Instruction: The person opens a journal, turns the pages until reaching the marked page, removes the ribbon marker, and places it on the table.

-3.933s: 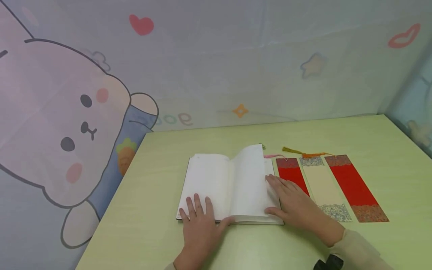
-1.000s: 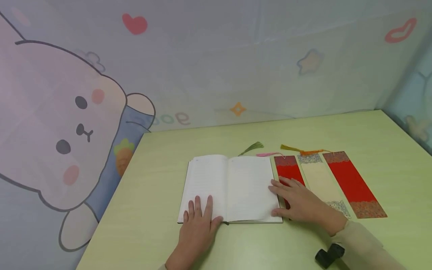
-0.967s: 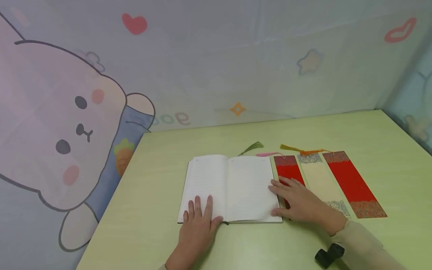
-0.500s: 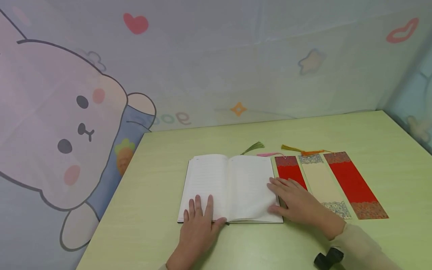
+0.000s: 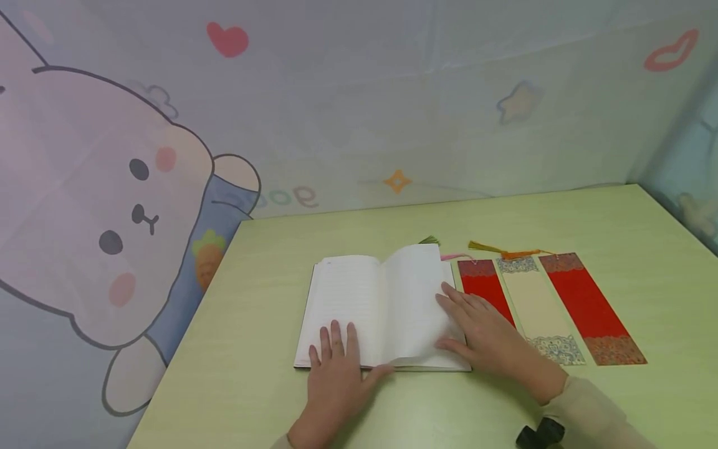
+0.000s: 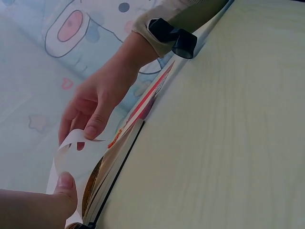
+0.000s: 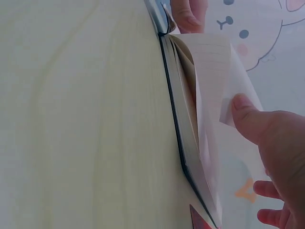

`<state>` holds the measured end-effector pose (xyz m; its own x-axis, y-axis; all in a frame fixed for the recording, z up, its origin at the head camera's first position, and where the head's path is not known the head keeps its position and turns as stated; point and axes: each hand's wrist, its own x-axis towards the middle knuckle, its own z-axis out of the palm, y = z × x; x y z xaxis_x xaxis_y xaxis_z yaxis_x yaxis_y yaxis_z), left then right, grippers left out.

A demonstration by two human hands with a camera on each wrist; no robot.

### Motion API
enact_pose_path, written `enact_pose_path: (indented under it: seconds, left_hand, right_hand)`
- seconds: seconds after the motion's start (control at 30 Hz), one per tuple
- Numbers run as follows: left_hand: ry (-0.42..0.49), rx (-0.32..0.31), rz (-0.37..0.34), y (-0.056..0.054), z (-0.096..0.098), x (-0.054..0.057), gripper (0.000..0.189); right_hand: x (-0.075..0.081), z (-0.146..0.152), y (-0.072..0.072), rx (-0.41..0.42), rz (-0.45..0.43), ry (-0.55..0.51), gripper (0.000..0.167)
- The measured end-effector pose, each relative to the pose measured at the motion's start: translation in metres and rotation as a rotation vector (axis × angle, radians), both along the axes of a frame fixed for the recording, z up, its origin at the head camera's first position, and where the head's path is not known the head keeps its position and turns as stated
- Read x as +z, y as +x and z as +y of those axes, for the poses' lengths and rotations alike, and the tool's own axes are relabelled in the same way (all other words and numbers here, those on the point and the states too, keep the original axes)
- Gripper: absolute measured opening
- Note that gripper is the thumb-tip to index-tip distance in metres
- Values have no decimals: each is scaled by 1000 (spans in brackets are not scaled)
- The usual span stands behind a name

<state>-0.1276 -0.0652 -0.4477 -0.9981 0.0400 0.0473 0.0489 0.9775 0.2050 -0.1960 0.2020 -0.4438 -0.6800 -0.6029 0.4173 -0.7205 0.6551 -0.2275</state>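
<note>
An open notebook [image 5: 346, 299] with faint ruled lines and a dark cover lies on the table. My left hand [image 5: 336, 380] rests on the lower left page, fingers spread and straight, thumb near the bottom of the fold. My right hand [image 5: 490, 337] pinches the outer edge of a right-hand page [image 5: 412, 299] between thumb and fingers. That page [image 7: 214, 67] stands raised and curved, apart from the stack under it. Behind its top peeks a green tassel [image 5: 430, 240], mostly hidden. The right forearm and hand reach over the lower part of the nearest red bookmark [image 5: 485, 290].
Right of the notebook lie a cream bookmark [image 5: 535, 302] and another red bookmark [image 5: 591, 305], with patterned ends. Orange tassel [image 5: 518, 254], olive tassel [image 5: 483, 247] and pink tassel [image 5: 455, 256] trail at their tops. A printed cloth backdrop [image 5: 348, 112] rises behind the table [image 5: 224, 349].
The right-hand page, flat a second ago, is now lifted at its outer edge by the right hand and covers most of the green tassel. The left thumb has shifted right along the bottom edge.
</note>
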Motion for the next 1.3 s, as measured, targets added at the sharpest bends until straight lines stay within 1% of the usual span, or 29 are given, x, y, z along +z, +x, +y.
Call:
enact_pose_path:
  seconds: [0.27,0.4,0.53,0.63,0.7,0.77,0.87,0.93,1.03,1.23,1.3]
  left_hand:
    - [-8,27,4,-1,6,2,102]
    - [-17,14,52,-1,7,0,100]
    - [-54,-22,147,0,6,-1,97]
    - [-54,-56,210,0,4,-1,96]
    - [-50,-79,246,-1,3,0,96]
    - [-41,-105,282,-1,3,0,97]
    - [-44,-137,357,-2,2,0,99]
    - [-44,-148,411,-3,1,-1,101]
    - [-42,-151,487,-5,0,-2,106]
    - [-70,-147,631,-7,-2,-5,115]
    - [-60,-159,677,-8,-4,-6,115]
  right_hand:
    - [1,-5,2,-4,8,-11,78]
    - [3,-5,3,-11,0,-2,81]
    - [4,-3,4,-38,-33,-3,84]
    - [4,-1,4,-48,-43,-13,84]
    - [4,0,4,-44,-38,-25,83]
    - [3,2,4,-31,-12,-41,80]
    - [2,5,3,-12,21,-67,75]
    - [2,6,3,-4,36,-83,72]
    - [2,7,3,-11,33,-87,70]
    - [0,7,4,-20,26,-66,62]
    - [0,7,4,-24,19,-58,61]
